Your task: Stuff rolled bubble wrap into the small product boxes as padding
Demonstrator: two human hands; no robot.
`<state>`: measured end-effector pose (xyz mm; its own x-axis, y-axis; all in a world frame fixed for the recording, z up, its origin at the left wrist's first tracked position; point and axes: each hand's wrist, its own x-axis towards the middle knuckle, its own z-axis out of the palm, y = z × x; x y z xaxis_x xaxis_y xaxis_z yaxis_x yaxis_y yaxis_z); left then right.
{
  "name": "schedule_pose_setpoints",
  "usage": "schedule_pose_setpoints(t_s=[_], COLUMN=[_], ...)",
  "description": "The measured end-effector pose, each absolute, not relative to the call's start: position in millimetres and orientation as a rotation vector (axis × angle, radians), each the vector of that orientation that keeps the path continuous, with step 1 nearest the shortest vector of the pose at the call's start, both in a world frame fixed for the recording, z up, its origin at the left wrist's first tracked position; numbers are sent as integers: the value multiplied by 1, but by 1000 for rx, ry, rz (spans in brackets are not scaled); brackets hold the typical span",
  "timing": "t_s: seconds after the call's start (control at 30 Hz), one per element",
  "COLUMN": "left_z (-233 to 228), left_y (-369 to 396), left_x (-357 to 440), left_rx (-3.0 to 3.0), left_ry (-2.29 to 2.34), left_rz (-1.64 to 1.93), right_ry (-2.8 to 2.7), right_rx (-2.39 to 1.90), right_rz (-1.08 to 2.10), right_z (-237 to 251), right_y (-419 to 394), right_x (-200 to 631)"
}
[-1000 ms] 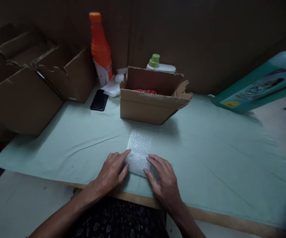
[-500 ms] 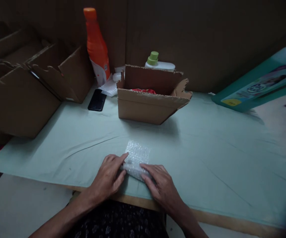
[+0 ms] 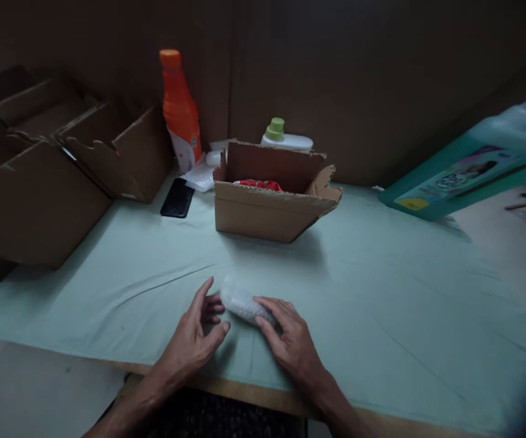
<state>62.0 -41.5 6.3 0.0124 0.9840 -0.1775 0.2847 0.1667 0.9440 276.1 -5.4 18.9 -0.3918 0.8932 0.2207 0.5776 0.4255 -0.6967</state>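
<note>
- Small roll of clear bubble wrap point(image 3: 243, 304) lies on the pale green cloth-covered counter point(image 3: 382, 292), near the front edge, w/ both hands at it.
- Right hand point(image 3: 290, 344) rests palm-down on the roll's right end, fingers flat over it, not clamped round it.
- Left hand point(image 3: 194, 337) is just left of the roll, fingers spread & loose, fingertips at its left end; can't tell if they touch.
- The two hands are apart, roll between them.
- Behind the roll, well apart: open brown cardboard box point(image 3: 267, 201) w/ something red point(image 3: 260, 184) inside.
- Behind the box: white bottle w/ green cap point(image 3: 284, 137).
- Left of the box: black phone point(image 3: 178, 198) flat on the cloth, tall orange bottle point(image 3: 179, 112) upright by the wall.
- Far left: bigger open cardboard cartons point(image 3: 39, 170).
- Far right: teal printed package point(image 3: 468, 176), tilted.
</note>
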Motion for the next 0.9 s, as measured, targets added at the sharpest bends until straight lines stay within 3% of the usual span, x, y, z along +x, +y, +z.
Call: schedule_pose_setpoints(t_s=[0.13,0.47,0.67,0.8,0.9], left_z=[9,8,58,104,107], left_y=[-44,-30,18,89,127], left_x=[70,97,70,47,49], left_rx=[1172,1804,2136,2460,2579], left_ry=[1317,1146,1205,1503,1590], left_rz=[924,850,1067,1350,1351], right_ry=[-1991,-2280,-2237,-1794,-1807], right_rx=[-1255,-1207,-1226,-1202,-1349], right_rz=[1106,1164,873,222,-99], right_z=[31,77,133,198,221], right_y=[-15,12,44,101,153], right_x=[282,302,321,339,331])
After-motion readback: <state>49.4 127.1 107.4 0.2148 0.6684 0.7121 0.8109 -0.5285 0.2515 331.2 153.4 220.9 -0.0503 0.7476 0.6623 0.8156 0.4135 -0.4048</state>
